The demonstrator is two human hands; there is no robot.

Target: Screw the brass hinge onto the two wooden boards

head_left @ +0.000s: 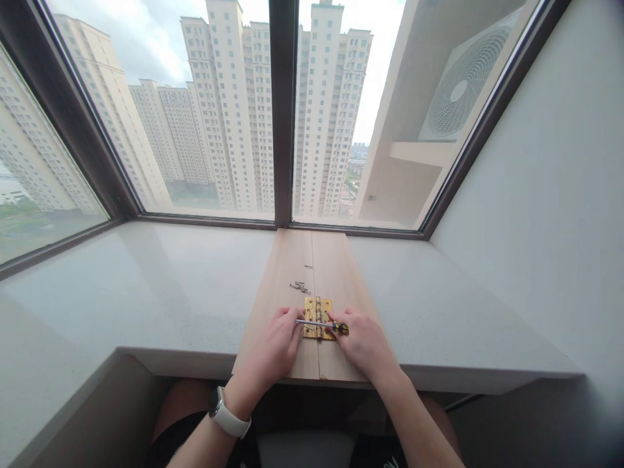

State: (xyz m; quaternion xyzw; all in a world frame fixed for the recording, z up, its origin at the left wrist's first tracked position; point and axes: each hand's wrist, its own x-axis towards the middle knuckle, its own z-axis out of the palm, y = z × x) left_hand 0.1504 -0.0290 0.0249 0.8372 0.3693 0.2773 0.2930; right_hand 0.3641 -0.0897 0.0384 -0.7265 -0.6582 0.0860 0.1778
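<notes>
A brass hinge [312, 304] lies open and flat over the seam between two pale wooden boards [292, 250]. My right hand [363, 339] is closed around the yellow-and-black handle of a screwdriver [316, 322], whose shaft points left across the hinge. The shaft's tip meets the fingers of my left hand [275, 344], which are pinched together at the hinge's left edge. Whatever those fingers hold, if anything, is too small or hidden to make out. Beyond the hinge, several loose screws [299, 287] lie on the left board, with a single screw [308, 266] farther up.
The boards rest on a white windowsill [195, 286], reaching from its front edge to the dark window frame [284, 130]. A white wall [550, 195] rises on the right. My legs are below the sill's front edge.
</notes>
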